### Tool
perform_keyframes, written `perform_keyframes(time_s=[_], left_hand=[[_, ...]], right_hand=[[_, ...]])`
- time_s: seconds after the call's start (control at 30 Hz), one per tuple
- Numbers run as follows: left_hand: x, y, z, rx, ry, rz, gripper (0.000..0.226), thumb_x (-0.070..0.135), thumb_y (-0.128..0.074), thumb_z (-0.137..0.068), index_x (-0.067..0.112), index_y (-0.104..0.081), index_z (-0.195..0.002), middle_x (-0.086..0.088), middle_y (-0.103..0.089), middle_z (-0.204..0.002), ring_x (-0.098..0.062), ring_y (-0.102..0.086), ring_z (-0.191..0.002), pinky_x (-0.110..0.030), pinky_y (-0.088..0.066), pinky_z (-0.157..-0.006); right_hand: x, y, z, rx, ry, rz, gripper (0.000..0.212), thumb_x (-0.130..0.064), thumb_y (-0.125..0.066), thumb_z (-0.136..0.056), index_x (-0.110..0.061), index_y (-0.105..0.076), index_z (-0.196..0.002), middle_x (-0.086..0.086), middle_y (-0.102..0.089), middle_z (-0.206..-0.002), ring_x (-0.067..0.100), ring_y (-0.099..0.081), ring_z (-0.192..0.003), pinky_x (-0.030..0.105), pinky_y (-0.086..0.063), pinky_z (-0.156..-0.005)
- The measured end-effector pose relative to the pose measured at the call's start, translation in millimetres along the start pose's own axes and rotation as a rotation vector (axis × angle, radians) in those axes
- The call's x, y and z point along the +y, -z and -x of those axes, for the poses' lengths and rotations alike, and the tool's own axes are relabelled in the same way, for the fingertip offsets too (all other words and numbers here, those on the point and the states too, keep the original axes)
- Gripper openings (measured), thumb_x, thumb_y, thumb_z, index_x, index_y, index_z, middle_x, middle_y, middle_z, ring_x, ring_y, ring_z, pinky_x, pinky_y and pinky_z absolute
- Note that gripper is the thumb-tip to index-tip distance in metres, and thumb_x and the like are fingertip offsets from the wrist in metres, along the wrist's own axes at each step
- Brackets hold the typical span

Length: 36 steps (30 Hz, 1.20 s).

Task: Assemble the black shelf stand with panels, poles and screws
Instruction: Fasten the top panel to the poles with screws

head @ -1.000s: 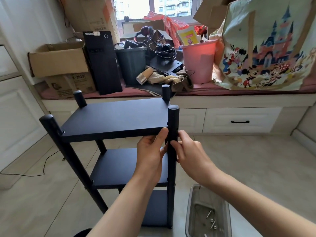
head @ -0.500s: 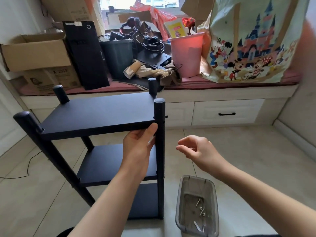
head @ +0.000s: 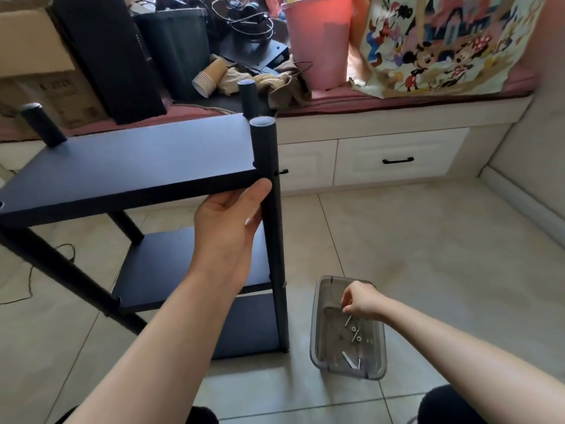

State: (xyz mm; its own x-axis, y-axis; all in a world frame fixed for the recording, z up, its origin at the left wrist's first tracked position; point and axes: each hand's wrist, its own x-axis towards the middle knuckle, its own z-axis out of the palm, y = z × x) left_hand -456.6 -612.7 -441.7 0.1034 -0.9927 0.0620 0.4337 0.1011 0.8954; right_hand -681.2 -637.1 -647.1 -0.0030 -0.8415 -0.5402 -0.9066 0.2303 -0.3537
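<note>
The black shelf stand stands on the tiled floor with a top panel (head: 146, 160), a middle panel (head: 183, 264) and a lower one between black poles. My left hand (head: 226, 234) grips the near right pole (head: 276, 270) just under the top panel's corner, thumb up against the panel edge. My right hand (head: 360, 301) is down inside a clear plastic bin (head: 316, 341) to the right of the stand, fingers curled and pinching a screw (head: 347, 320) by its upper end. Several more screws (head: 356, 333) and a small metal tool (head: 351, 361) lie on the bin's bottom.
Behind the stand runs a low window bench with white drawers (head: 397, 160). On it sit a pink bucket (head: 318, 41), a cartoon-print bag (head: 443, 41), a dark bin, paper cups (head: 209, 78) and cardboard boxes (head: 33, 56). A thin cable (head: 30, 270) trails over the floor at left.
My right hand left the pole, swung right and dropped into the clear bin, where it now pinches a screw. My left hand stayed on the pole. The view tilted down.
</note>
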Motion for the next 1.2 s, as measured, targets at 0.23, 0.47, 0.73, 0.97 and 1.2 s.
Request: perform_keyframes(time_s=[0.23,0.47,0.73,0.97,1.2], left_hand=[[-0.7,3.0,-0.8,-0.031,0.008,0.009,0.029,0.023,-0.076,-0.066,0.017,-0.073,-0.094,0.001,-0.077,-0.097,-0.014,-0.071,-0.101,-0.037,-0.050,-0.103],[0.0,4.0,-3.0,-0.077,-0.001,0.015,0.005,0.022,-0.075,-0.069,0.024,-0.077,-0.074,0.006,-0.076,-0.089,-0.011,-0.071,-0.092,-0.032,-0.053,-0.092],[-3.5,7.0,-8.6,-0.125,0.001,0.022,0.011,0.018,-0.081,-0.067,0.028,-0.078,-0.069,0.009,-0.074,-0.086,-0.010,-0.070,-0.089,-0.032,-0.055,-0.091],[-4.5,7.3,-9.5,-0.133,-0.006,0.037,0.009,0.024,-0.075,-0.061,0.026,-0.078,-0.069,0.009,-0.074,-0.084,-0.010,-0.070,-0.088,-0.030,-0.056,-0.085],[-3.4,12.2,-11.5,-0.126,0.020,0.012,0.013,0.016,-0.082,-0.073,0.023,-0.080,-0.083,0.002,-0.077,-0.097,-0.013,-0.071,-0.100,-0.042,-0.049,-0.106]], right_hand=[[28.4,-58.4,-64.9,-0.052,-0.041,0.281,0.012,-0.002,-0.050,-0.095,-0.006,-0.054,-0.085,0.019,-0.065,-0.117,0.033,-0.063,-0.109,0.033,-0.048,-0.079],[49.4,-81.6,-98.2,-0.099,-0.015,0.389,0.023,0.005,-0.047,-0.093,-0.015,-0.043,-0.083,0.012,-0.051,-0.105,0.029,-0.060,-0.099,0.028,-0.042,-0.079],[58.9,-91.5,-121.9,-0.097,0.001,0.350,0.028,-0.001,-0.038,-0.097,-0.007,-0.060,-0.113,0.014,-0.062,-0.119,0.027,-0.062,-0.108,0.030,-0.047,-0.089],[60.0,-95.7,-129.5,-0.082,0.049,0.517,0.034,-0.007,-0.041,-0.099,-0.004,-0.057,-0.130,0.013,-0.059,-0.129,0.029,-0.059,-0.116,0.035,-0.049,-0.095],[35.7,-57.1,-113.8,-0.091,0.082,0.633,0.028,-0.003,-0.045,-0.097,-0.012,-0.057,-0.120,0.012,-0.056,-0.129,0.029,-0.058,-0.118,0.037,-0.048,-0.091]])
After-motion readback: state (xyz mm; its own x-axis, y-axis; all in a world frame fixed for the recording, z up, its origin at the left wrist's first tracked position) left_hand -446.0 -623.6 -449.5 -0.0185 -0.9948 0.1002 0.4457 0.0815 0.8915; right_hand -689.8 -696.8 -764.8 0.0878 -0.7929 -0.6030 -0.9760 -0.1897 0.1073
